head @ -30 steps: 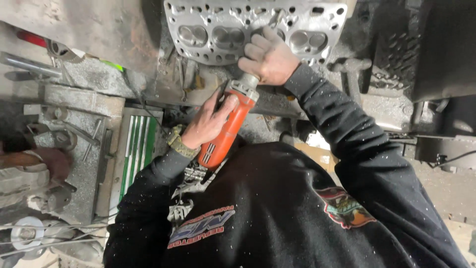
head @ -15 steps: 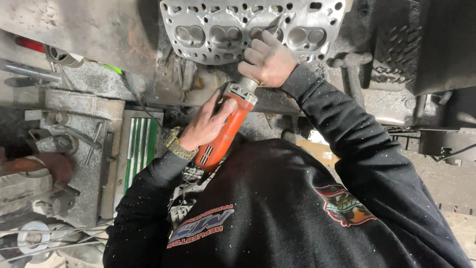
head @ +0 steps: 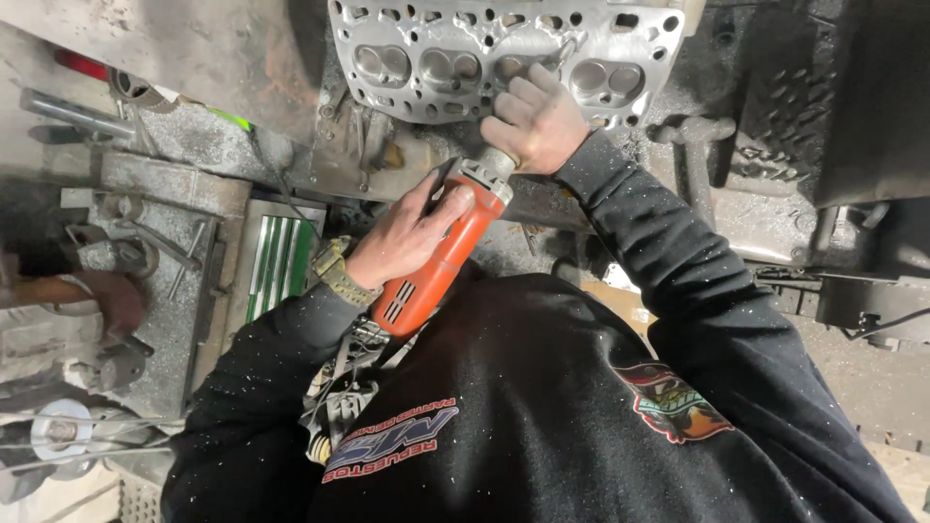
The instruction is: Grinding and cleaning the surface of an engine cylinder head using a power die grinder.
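Both hands stay clamped on the orange-bodied handheld grinder (head: pixel 438 266), left hand (head: pixel 405 242) on its body, right hand (head: pixel 538 121) at its nose, fingers wrapped tight, now further onto the grey cast-metal cylinder head (head: pixel 465 58).

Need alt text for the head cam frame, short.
Seen from above, a person in a black sweatshirt holds an orange power grinder with both hands, its nose at a grey metal cylinder head on a grimy workbench. The left hand grips the tool's body; the right hand wraps its front end, resting on the cylinder head.

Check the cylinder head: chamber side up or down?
Up. The cylinder head shows its chambers and valve seats to the camera; the right hand rests on it, the left hand grips the grinder.
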